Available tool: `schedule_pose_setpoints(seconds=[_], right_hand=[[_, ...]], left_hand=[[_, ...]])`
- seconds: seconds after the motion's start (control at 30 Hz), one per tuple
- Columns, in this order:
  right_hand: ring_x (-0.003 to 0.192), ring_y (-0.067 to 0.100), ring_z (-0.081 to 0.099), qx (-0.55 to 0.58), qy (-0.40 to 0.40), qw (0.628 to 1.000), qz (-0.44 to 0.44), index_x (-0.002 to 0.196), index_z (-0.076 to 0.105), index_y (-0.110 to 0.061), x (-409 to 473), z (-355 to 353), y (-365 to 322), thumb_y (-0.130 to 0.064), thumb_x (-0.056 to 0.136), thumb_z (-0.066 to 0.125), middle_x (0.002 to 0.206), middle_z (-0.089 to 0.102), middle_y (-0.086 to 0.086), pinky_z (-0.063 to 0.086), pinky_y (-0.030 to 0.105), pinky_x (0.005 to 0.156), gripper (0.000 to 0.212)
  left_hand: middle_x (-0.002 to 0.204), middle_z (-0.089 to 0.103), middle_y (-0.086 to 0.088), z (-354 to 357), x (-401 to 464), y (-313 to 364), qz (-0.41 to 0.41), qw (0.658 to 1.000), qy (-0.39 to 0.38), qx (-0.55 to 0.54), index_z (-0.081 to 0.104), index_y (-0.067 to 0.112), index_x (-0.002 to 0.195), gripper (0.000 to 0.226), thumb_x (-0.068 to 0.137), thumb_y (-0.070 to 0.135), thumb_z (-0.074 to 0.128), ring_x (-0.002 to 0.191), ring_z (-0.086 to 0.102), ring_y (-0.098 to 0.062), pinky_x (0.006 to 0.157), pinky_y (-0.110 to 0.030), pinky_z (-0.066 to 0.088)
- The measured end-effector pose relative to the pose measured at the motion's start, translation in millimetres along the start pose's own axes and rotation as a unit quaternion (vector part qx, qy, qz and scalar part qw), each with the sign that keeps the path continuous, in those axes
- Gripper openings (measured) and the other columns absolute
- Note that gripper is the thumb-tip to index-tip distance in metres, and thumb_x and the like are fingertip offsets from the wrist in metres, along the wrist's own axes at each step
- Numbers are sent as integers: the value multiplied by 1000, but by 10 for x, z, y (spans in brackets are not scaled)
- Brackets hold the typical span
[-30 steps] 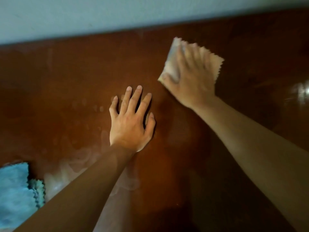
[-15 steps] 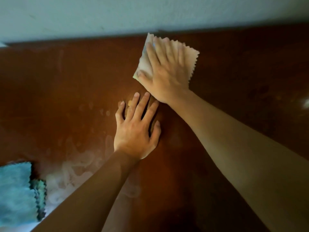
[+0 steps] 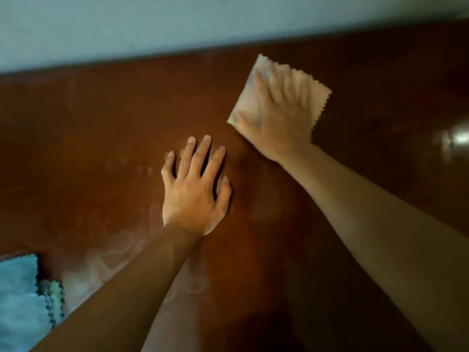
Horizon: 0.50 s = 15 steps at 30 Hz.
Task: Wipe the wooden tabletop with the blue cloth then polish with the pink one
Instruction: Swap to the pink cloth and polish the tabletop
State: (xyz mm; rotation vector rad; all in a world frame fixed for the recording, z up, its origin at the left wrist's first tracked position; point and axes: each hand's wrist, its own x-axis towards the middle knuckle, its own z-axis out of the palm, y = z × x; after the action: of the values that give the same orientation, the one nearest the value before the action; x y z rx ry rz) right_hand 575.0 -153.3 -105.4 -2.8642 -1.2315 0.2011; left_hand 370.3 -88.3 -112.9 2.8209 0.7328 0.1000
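right hand (image 3: 275, 115) fingers spread flat on pink cloth (image 3: 247, 97), far tabletop (image 3: 101, 123), corner toward wall | left hand (image 3: 194, 189) splayed on wood | blue cloth (image 3: 17, 295) near-left edge

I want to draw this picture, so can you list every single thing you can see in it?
glossy brown wooden tabletop: one, reddish brown, fills most of the view, with pale cloudy smears near the front left.
pale pink zigzag-edged cloth: one, light pink, flat on the tabletop at the far right, under the right hand.
blue zigzag-edged cloth: one, light blue, on the tabletop at the near left edge; a greenish zigzag edge shows at its right side.
pale wall: one, whitish blue, behind the tabletop's far edge.
bright reflection: one, white, on the tabletop at the far right.
left hand: one, flat on the bare tabletop, fingers spread.
right hand: one, blurred, pressing on the pink cloth.
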Motion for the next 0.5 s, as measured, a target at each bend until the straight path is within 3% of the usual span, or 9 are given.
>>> schedule_pose_setpoints(seconds=[0.17,0.33,0.43,0.5], right_hand=[[158,30,9,-12,3,999,-41,164,18,-23,-61,-5,186,-70,96,24,171,14,7,5,53,127,83],[158,33,8,9,8,999,51,164,14,-21,-59,-71,802,-68,100,23,171,13,9,4,52,127,80],[158,34,7,20,13,997,77,164,16,-19,-305,-34,654,-69,99,26,171,13,11,3,53,127,82],[157,35,13,4,21,999,36,162,24,-16,-578,9,535,-67,98,28,169,19,12,8,54,127,81]], left_hand=[[162,33,-8,-5,0,-6,0,1000,-8,4,43,21,150,55,100,42,36,153,22,-28,119,-59,16],[162,33,-8,37,-3,-20,3,1000,-1,-1,43,21,150,54,101,44,35,153,20,-27,120,-58,14],[161,33,-7,57,-6,-36,5,1000,7,-2,43,22,149,54,100,44,37,153,20,-27,120,-57,13],[162,33,-7,51,-2,-31,6,1000,3,-2,43,22,149,54,100,44,37,153,19,-26,120,-57,12]])
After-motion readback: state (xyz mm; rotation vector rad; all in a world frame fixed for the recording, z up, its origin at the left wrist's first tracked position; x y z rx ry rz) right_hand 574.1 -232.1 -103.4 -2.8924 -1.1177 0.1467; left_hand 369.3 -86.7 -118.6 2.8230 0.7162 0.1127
